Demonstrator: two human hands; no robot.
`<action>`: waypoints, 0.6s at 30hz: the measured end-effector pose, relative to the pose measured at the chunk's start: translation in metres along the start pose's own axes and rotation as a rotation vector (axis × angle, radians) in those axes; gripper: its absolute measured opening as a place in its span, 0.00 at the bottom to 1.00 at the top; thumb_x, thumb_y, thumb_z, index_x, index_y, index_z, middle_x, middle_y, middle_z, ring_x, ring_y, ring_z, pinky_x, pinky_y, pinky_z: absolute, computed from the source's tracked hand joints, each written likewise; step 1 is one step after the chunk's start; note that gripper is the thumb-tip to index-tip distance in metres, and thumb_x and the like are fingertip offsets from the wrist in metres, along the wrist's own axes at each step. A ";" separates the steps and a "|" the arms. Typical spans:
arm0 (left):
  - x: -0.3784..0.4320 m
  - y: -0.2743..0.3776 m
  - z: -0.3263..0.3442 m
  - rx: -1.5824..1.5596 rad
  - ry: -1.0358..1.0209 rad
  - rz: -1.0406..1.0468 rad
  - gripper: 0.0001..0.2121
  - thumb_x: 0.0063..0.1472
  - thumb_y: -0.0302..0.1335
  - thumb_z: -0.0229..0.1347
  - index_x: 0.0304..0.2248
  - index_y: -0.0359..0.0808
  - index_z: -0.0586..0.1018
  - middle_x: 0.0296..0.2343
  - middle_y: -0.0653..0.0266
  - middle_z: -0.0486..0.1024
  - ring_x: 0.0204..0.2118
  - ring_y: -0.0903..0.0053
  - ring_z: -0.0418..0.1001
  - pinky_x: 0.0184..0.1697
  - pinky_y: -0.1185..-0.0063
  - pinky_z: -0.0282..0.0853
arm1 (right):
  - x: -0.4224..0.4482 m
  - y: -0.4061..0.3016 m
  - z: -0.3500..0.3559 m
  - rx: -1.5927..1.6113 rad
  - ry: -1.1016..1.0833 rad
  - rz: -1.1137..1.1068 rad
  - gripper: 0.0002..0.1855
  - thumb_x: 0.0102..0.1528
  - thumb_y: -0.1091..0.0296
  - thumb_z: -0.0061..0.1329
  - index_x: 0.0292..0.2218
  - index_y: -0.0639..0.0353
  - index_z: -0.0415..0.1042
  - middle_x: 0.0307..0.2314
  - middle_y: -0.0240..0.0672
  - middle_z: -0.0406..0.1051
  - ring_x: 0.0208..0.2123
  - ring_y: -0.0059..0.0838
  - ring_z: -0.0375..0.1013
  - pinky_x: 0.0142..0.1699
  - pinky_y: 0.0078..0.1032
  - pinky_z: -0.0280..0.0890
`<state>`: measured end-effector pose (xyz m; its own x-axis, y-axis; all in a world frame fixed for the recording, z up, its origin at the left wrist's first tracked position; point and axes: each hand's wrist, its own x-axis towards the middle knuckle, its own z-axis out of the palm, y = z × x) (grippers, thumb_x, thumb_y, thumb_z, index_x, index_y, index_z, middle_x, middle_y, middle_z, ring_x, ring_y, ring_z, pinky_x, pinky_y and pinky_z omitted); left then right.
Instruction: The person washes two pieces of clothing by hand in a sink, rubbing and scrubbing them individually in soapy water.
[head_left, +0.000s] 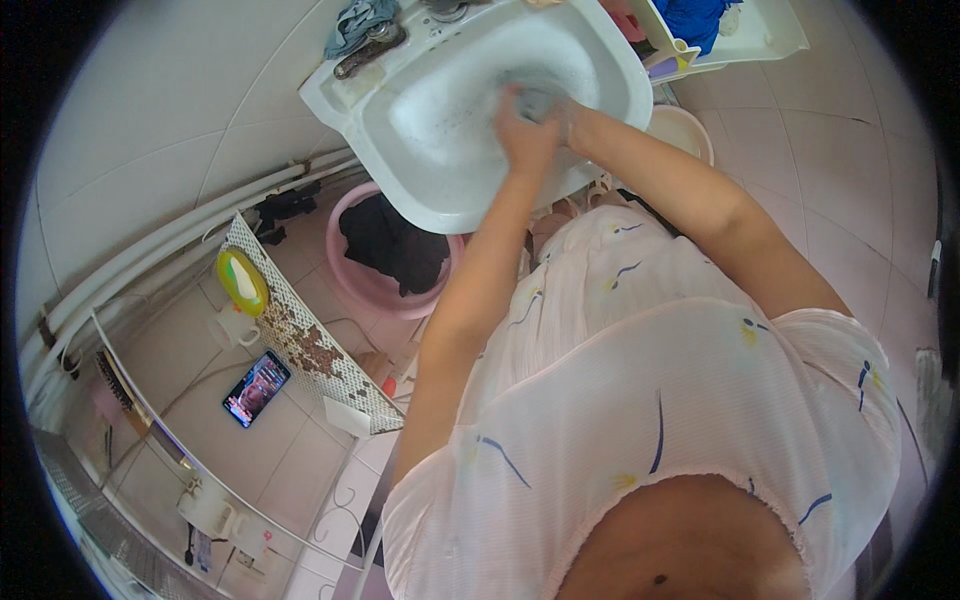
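Observation:
Both of my hands are together over the basin of a white ceramic washbasin (435, 172). A small grey, wet-looking thing (534, 103) lies between them; blur hides whether it is cloth or something else. My left hand (525, 131) is on its left side, with the fingers curled around it. My right hand (568, 124) meets it from the right, its fingers partly hidden. Whitish water or suds show beneath the hands. A metal tap (446, 9) stands at the basin's back edge, and a blue-grey cloth (360, 28) hangs over a fitting at the back left corner.
Below the basin, a pink tub (341, 262) holds dark cloth (394, 244). Left of it, a rusty perforated shelf (307, 337) carries a yellow-green soap dish (242, 283); a lit phone (256, 388) lies nearby. A pale plastic rack (765, 34) with blue cloth (694, 22) stands right.

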<state>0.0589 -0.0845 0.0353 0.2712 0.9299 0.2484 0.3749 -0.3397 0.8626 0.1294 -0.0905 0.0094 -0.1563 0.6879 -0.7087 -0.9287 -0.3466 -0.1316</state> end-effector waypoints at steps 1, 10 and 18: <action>0.014 -0.016 0.000 0.107 0.152 -0.045 0.18 0.33 0.28 0.55 0.27 0.30 0.67 0.23 0.54 0.68 0.27 0.63 0.66 0.32 0.76 0.60 | -0.003 0.001 0.008 0.075 0.040 0.012 0.17 0.47 0.60 0.36 0.36 0.59 0.59 0.33 0.39 0.62 0.38 0.31 0.60 0.45 0.29 0.53; 0.011 -0.095 -0.053 -0.751 0.061 -0.917 0.19 0.41 0.23 0.51 0.37 0.31 0.63 0.31 0.61 0.65 0.30 0.74 0.65 0.30 0.80 0.62 | -0.031 -0.013 0.017 0.125 0.322 0.328 0.28 0.44 0.58 0.42 0.42 0.65 0.50 0.42 0.38 0.52 0.45 0.30 0.50 0.47 0.31 0.47; -0.006 0.000 -0.009 0.110 -0.134 -0.052 0.24 0.38 0.28 0.54 0.37 0.27 0.62 0.29 0.54 0.66 0.32 0.65 0.64 0.36 0.77 0.60 | -0.024 -0.002 0.011 0.044 0.112 0.084 0.20 0.44 0.56 0.39 0.35 0.61 0.59 0.32 0.38 0.63 0.36 0.31 0.61 0.42 0.26 0.55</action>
<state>0.0496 -0.0892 0.0375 0.3622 0.9219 0.1374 0.4845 -0.3121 0.8172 0.1310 -0.0993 0.0347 -0.1982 0.5813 -0.7892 -0.9280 -0.3704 -0.0398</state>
